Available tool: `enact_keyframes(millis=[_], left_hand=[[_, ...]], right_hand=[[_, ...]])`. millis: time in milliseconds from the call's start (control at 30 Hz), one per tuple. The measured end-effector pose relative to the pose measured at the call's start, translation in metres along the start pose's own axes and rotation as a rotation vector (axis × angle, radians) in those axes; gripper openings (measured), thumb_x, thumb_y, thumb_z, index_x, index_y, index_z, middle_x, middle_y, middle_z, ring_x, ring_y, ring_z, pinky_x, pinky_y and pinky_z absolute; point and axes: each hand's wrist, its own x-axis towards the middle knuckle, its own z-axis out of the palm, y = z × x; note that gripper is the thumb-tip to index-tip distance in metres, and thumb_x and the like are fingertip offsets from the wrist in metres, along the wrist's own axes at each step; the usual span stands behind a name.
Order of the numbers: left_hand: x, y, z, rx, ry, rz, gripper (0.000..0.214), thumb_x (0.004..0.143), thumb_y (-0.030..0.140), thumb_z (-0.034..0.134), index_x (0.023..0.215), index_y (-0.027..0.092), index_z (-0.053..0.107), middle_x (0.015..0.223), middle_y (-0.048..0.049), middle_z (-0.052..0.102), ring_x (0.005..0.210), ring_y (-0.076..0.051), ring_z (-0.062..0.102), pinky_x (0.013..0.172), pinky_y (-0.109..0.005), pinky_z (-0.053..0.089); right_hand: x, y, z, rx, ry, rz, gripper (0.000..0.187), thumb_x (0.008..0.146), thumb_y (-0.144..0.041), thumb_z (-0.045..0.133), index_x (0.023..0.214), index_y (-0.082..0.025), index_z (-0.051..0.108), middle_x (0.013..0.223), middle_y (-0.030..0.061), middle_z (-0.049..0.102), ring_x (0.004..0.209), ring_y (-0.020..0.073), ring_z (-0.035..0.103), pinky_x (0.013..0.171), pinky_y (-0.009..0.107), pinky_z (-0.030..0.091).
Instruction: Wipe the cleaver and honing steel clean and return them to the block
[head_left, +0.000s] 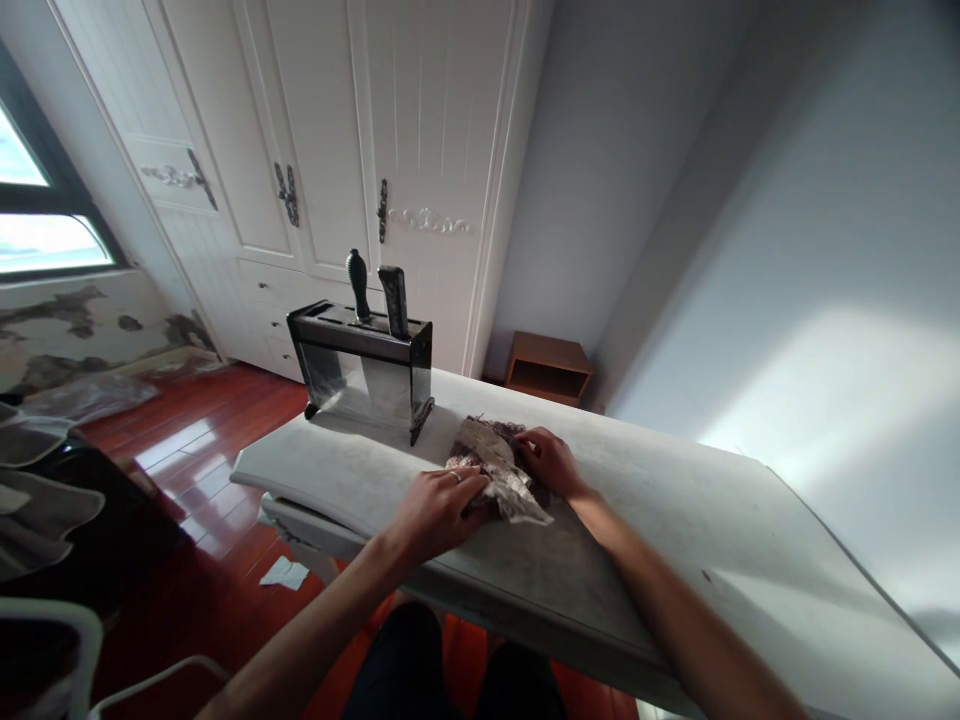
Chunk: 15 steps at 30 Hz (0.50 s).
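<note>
A crumpled grey and dark cloth (pixel 491 460) lies on the white table (pixel 675 540), a little in front of the knife block. My left hand (pixel 439 508) rests on the cloth's near left edge with its fingers curled over the fabric. My right hand (pixel 551 462) presses on the cloth's right side, fingers bent and gripping it. Both forearms reach in from the bottom of the view.
A black knife block (pixel 364 365) with two dark handles sticking up stands at the table's far left corner. White wardrobe doors (pixel 337 150) rise behind it. A small wooden stand (pixel 547 368) sits by the wall. A scrap of paper (pixel 283 572) lies on the red floor.
</note>
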Motion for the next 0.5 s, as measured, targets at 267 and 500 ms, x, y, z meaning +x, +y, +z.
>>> enact_keyframes(millis=[267, 500], left_hand=[[0.024, 0.01, -0.007, -0.055, 0.52, -0.565, 0.03, 0.096, 0.043, 0.042, 0.075, 0.022, 0.049, 0.066, -0.003, 0.061, 0.065, -0.018, 0.059, 0.063, -0.027, 0.04], [0.045, 0.032, 0.024, -0.013, 0.461, -0.515, 0.028, 0.098, 0.043, 0.038, 0.081, 0.022, 0.048, 0.07, -0.0056, 0.063, 0.068, -0.02, 0.062, 0.064, -0.029, 0.042]], right_hand=[[-0.002, -0.003, -0.005, 0.049, 0.029, 0.072, 0.025, 0.086, -0.025, 0.051, 0.095, -0.023, 0.074, 0.101, 0.0039, 0.074, 0.072, 0.0168, 0.065, 0.079, 0.03, 0.05], [-0.004, -0.002, -0.003, 0.195, 0.017, 0.177, 0.028, 0.083, -0.03, 0.05, 0.095, -0.023, 0.075, 0.1, 0.0034, 0.076, 0.074, 0.0191, 0.069, 0.079, 0.032, 0.053]])
